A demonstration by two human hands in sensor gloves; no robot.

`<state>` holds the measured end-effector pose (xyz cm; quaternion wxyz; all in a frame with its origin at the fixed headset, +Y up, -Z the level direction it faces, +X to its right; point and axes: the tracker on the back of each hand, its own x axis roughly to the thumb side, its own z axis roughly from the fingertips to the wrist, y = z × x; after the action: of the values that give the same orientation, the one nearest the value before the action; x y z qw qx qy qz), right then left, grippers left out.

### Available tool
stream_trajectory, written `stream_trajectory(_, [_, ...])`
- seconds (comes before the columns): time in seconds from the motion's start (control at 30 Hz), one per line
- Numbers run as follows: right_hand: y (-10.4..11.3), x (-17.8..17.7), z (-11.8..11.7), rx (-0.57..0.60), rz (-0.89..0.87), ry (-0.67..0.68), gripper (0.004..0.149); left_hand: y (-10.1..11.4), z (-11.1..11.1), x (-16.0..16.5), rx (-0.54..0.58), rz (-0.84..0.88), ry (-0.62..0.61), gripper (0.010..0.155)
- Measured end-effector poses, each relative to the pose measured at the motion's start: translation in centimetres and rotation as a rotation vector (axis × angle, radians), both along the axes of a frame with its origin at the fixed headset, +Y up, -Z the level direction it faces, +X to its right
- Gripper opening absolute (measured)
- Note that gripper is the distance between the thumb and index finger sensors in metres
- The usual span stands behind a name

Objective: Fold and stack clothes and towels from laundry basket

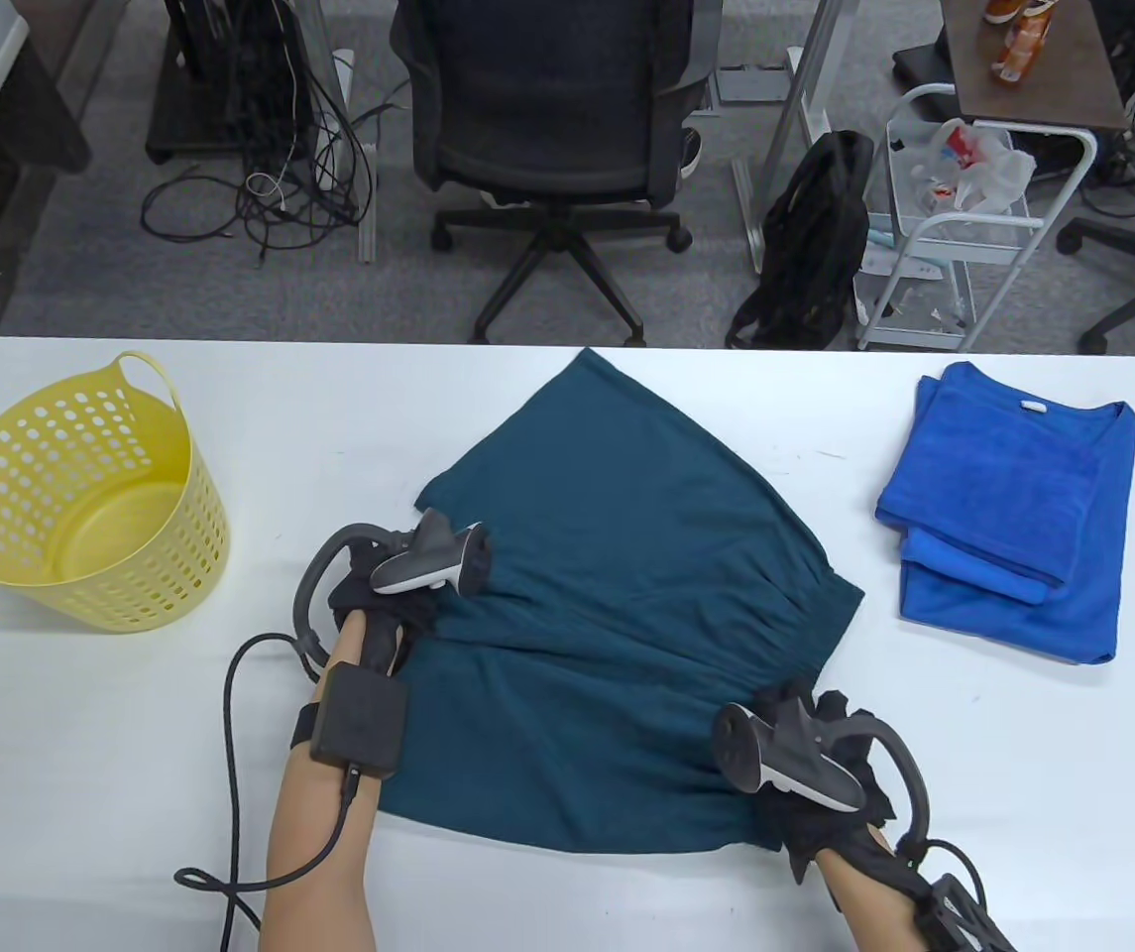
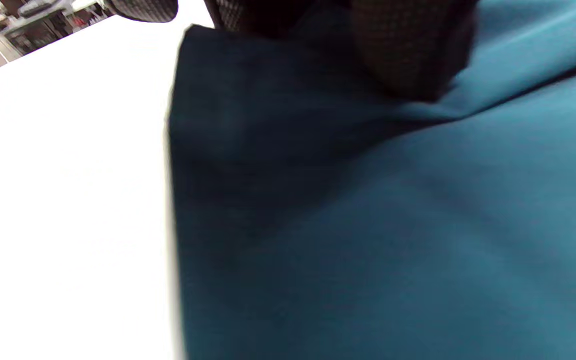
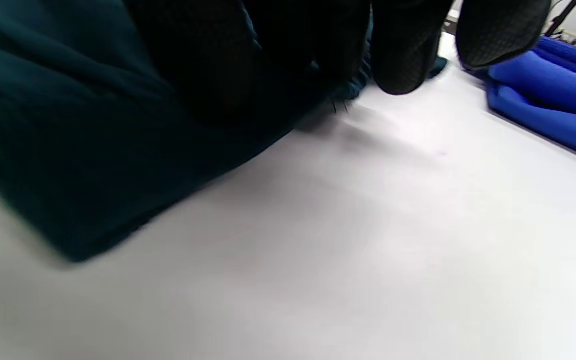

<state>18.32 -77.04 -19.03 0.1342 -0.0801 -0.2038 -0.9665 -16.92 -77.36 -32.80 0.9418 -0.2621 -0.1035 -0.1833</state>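
1. The white table (image 1: 131, 793) fills the lower two thirds of the table view.
2. A dark teal garment (image 1: 626, 595) lies spread across the centre of the frame, its waistband bunched toward the lower right.
3. A yellow laundry basket (image 1: 81, 496) stands at the left edge, tipped slightly.
4. A folded stack of blue towels (image 1: 1013, 516) sits at centre right, well apart from the garment.
5. The left hand (image 1: 384, 595), left of centre, rests on the garment's left edge; the tracker hides its fingers, so I cannot tell its grip.
6. The right hand (image 1: 815, 783), at lower right, has curled fingers (image 3: 398, 60) pinching the garment's edge against the table.
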Motion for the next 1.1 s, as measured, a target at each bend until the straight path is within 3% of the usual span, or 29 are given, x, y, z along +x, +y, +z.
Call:
stream_trajectory(0.2, [-1.0,1.7,-4.7,0.007,0.017,-0.009,0.069,-0.2,7.0,-2.3,0.167,0.077,-0.085,0.075])
stream_trajectory(0.27, [-1.2,1.6,-6.1,0.032,0.036,0.003,0.069,-0.5,8.6,-3.2,0.159,0.146,-0.071,0.072])
stream_trajectory(0.37, [-1.4,1.5,-7.8,0.033,0.045,0.013,0.070,-1.0,9.9,-4.5,0.077,0.318,0.045,0.076])
stream_trajectory(0.77, [-1.3,4.0,-7.6,0.013,-0.154,-0.053,0.067,-1.4,11.3,-4.7,0.105,0.355,0.116,0.073])
stream_trajectory(1.03, [-1.5,4.5,-6.8,0.057,-0.177,-0.038,0.064,-1.6,12.0,-5.0,0.108,0.392,0.120,0.075])
stream_trajectory(1.1, [-1.0,5.1,-6.2,0.057,-0.174,-0.039,0.063,-0.7,12.5,-5.1,0.145,0.418,0.104,0.079])
